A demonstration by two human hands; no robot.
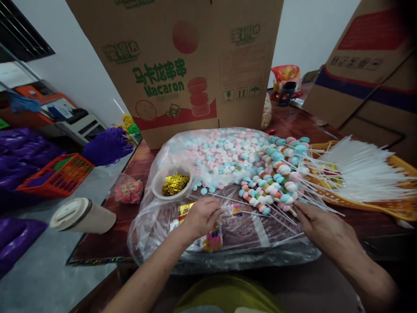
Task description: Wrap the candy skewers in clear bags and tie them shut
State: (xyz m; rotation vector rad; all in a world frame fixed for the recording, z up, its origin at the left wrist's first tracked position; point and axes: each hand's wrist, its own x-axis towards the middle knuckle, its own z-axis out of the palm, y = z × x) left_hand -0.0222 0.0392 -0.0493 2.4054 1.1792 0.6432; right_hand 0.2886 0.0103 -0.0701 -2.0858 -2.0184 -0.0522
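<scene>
A heap of candy skewers [276,174], pink, blue, white and orange marshmallow-like pieces on white sticks, lies on clear plastic. At its near right edge, my right hand [321,224] has its fingers closed around the lower end of one skewer. My left hand [202,217] is closed in a pinch left of the heap; what sits between its fingertips is too small to make out. A small clear wrapper with a coloured label [237,211] shows just beyond those fingertips. Beneath the left hand lie printed packets [212,239], partly covered.
Loose pastel candies [221,152] fill a large clear bag. Gold twist ties [176,184] sit in a white bowl [158,184]. White sticks [361,169] rest in a yellow basket [395,209]. A cardboard box [202,52] stands behind; a cup [83,215] is at the left.
</scene>
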